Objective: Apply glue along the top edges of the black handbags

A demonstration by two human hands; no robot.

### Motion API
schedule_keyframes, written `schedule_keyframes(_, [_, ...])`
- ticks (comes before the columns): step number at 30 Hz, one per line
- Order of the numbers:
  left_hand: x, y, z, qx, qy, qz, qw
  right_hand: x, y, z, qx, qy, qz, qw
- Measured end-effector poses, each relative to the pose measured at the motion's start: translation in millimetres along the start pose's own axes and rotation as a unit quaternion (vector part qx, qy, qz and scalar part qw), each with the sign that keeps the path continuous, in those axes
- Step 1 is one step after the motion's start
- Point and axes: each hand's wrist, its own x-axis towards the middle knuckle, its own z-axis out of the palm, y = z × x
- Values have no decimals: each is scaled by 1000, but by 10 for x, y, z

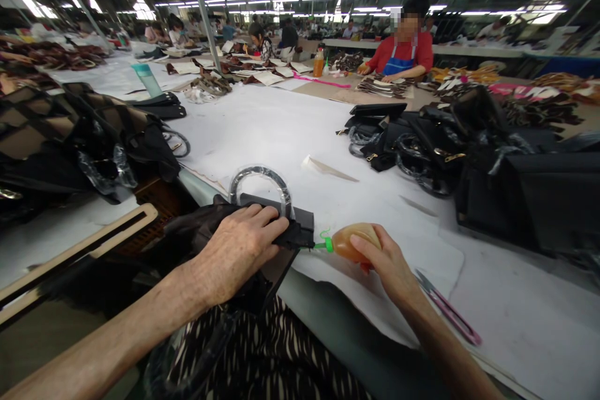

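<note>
A black handbag (267, 275) lies over the table's near edge and my lap, its round handle (260, 172) wrapped in clear plastic and standing up. My left hand (248, 237) grips the bag's top edge from above, fingers curled over the black material. In my right hand (379, 253) is a squeeze bottle (354, 241) of amber liquid, probably glue, tipped on its side. Its green nozzle (323, 244) points left and meets the bag's edge, just right of my left fingers. The bag's underside and my left thumb are hidden.
Purple-handled scissors (450, 312) lie on the white table (281, 115), right of my right forearm. Black bags are heaped at right (515, 181) and left (84, 137). A wooden frame (94, 237) juts in at left. Across the table, a person in red (400, 50) works among leather pieces.
</note>
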Motion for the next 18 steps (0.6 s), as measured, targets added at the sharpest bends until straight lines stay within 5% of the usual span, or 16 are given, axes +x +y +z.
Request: schedule_keyframes(18, [-9, -11, 18, 3, 4, 5, 1000, -148, -116, 38, -9, -32, 0, 999])
